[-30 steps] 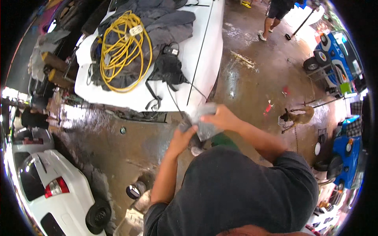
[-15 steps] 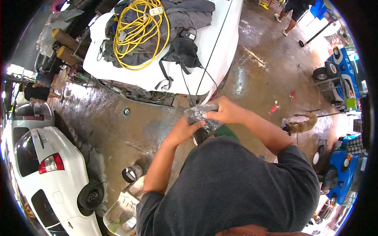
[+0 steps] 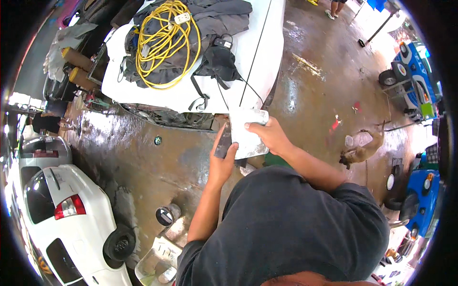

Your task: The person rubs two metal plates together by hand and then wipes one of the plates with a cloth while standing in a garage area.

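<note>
Both hands are in front of the white vehicle panel (image 3: pixel 257 57). My left hand (image 3: pixel 223 155) grips a dark, flat rectangular piece (image 3: pixel 221 140) at its left side, thumb raised along the pale piece. My right hand (image 3: pixel 271 136) grips a pale, flat rectangular piece (image 3: pixel 245 143) with dusty marks, its thumb lying on the face. The two pieces touch or overlap; whether they are joined I cannot tell. On the panel lie a coiled yellow extension cord (image 3: pixel 167 47), dark cloth (image 3: pixel 224 14) and a black bag with straps (image 3: pixel 214 64).
A white car (image 3: pixel 81 233) stands lower left, beside a can (image 3: pixel 167 214) and a plastic tub (image 3: pixel 148 267). A dog (image 3: pixel 362 150) is on the wet floor at right, near blue vehicles (image 3: pixel 420 205). Other people (image 3: pixel 45 123) are at far left and top right (image 3: pixel 336 9).
My hands have turned the held pieces, so a broad pale face now shows upward. The dog has shifted, its head lower, and the person at top right has moved away.
</note>
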`<state>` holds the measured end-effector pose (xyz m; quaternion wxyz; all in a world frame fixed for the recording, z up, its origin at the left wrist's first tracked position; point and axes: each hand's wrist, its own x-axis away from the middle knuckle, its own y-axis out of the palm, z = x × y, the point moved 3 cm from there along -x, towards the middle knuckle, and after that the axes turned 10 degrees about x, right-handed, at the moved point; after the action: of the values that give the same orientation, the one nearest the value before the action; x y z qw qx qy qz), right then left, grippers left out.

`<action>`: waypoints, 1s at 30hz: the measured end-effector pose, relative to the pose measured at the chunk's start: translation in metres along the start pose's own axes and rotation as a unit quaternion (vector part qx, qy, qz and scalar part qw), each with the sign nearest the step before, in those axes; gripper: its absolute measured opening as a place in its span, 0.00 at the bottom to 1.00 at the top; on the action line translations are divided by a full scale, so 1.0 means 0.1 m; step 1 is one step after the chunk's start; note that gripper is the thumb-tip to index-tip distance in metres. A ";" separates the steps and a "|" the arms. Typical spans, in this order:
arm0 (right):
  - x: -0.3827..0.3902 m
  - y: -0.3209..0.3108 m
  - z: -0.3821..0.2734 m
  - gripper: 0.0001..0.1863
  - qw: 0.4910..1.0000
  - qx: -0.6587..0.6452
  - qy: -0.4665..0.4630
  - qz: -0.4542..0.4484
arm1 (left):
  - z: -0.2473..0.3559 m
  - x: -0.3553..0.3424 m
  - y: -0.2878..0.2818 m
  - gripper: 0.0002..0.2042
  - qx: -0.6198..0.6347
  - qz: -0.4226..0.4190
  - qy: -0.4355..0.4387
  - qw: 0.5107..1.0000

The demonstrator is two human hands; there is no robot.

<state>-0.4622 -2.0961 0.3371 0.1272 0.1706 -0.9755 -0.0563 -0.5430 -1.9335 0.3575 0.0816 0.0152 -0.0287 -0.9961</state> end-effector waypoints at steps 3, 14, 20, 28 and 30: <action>0.04 -0.06 -0.02 0.16 0.997 0.076 -0.017 0.001 | -0.05 0.02 0.04 0.27 -0.002 -0.019 -0.023 1.000; 0.14 -0.23 -0.19 0.17 0.976 0.212 -0.051 -0.015 | -0.02 0.00 0.14 0.28 -0.033 -0.053 -0.019 0.998; 0.19 -0.24 -0.31 0.16 0.975 0.213 -0.055 -0.044 | -0.03 0.01 0.17 0.28 -0.042 -0.062 -0.060 0.995; 0.21 -0.20 -0.23 0.15 0.997 0.035 -0.065 0.030 | 0.21 -0.04 0.26 0.28 -0.059 -0.037 0.036 0.997; 0.21 -0.21 -0.26 0.14 0.996 0.072 -0.046 0.008 | 0.15 -0.04 0.21 0.28 -0.064 -0.043 0.032 0.996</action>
<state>-0.4672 -2.1245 0.3640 0.0697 0.1690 -0.9831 0.0068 -0.5359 -1.9528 0.3734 0.0403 0.0431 0.0386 -0.9975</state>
